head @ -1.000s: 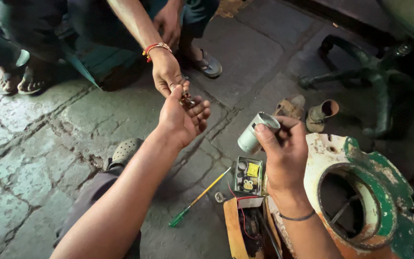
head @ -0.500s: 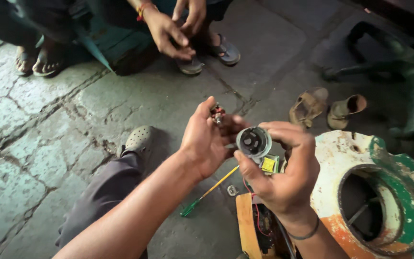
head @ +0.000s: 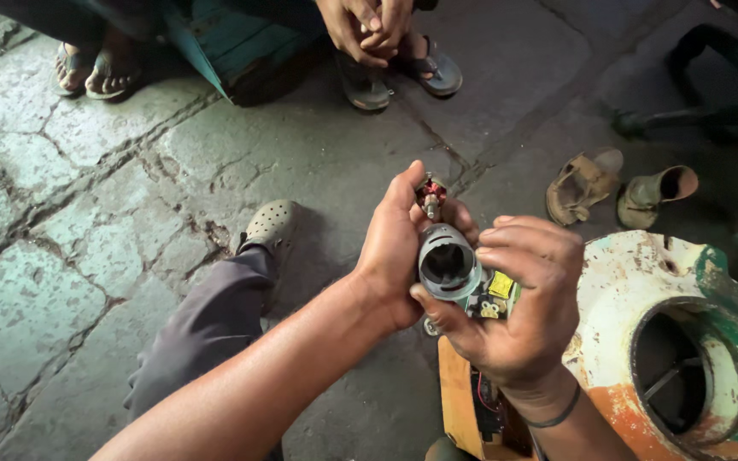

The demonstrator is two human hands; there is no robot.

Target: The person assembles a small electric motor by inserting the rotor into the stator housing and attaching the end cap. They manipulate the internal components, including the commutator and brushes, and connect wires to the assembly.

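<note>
My right hand [head: 518,312] grips a grey cylindrical motor housing [head: 448,265], its hollow open end facing me. My left hand [head: 399,248] sits right behind it, pinching a small wound armature with red and copper parts [head: 430,196] between thumb and fingers, just above the housing. Below my right fingers a small yellow component [head: 499,286] shows. Both hands touch each other around the housing.
A worn round casing, white, green and orange [head: 685,341], stands at the right. An orange tool body [head: 459,401] lies under my right hand. Another person's clasped hands [head: 369,30] and sandalled feet are at the top. A pair of worn shoes [head: 617,192] lies on the stone floor.
My left hand took the small armature from the other person's hand and drew it back to the housing. The other person's hands withdrew upward. My hands came closer to me.
</note>
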